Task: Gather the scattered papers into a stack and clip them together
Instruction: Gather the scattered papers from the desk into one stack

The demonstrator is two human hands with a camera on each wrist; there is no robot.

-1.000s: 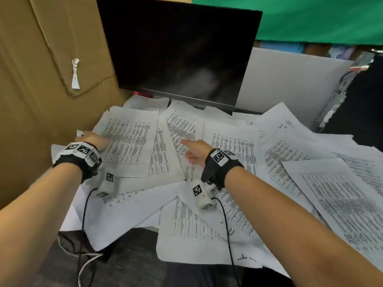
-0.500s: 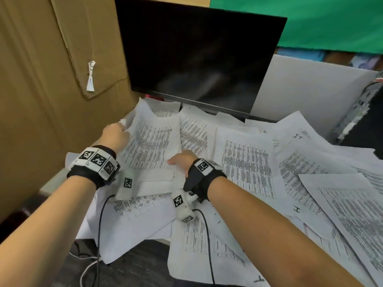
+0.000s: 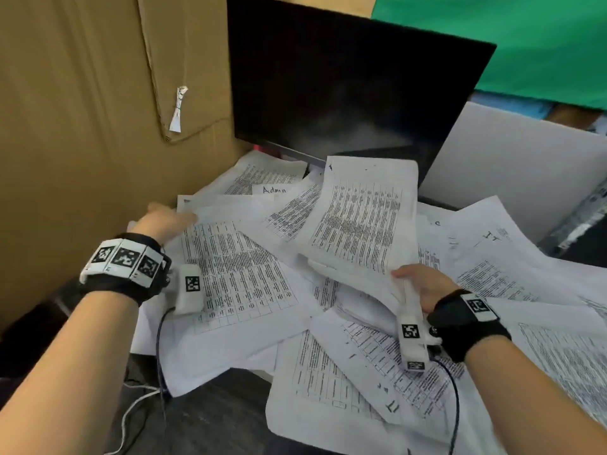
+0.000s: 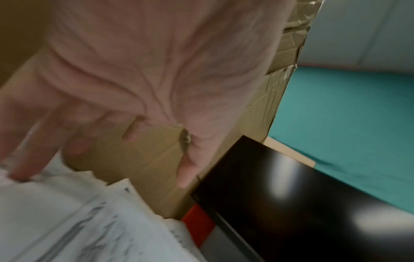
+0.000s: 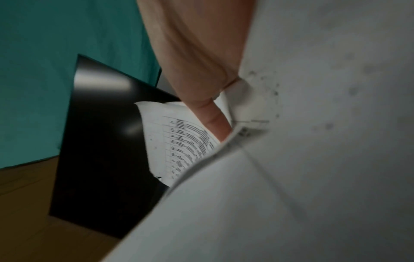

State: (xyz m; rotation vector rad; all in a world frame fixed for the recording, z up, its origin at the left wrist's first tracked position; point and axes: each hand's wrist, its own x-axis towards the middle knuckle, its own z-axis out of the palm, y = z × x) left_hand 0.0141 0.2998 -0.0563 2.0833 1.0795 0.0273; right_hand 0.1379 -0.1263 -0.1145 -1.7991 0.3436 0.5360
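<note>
My right hand (image 3: 423, 287) pinches a curling printed sheet (image 3: 361, 218), whose blank back fills most of the right wrist view, blurred. My left hand (image 3: 164, 221) lies slack-fingered on the thin white papers (image 3: 236, 277) scattered before the glossy black monitor (image 3: 345, 90); its fingertips are smeared.

papers (image 3: 236, 274) are spread overlapping across the desk (image 3: 213, 418) before the monitor (image 3: 345, 93); cardboard (image 3: 82, 126) is set to the left, a board (image 3: 512, 165) behind right
</note>
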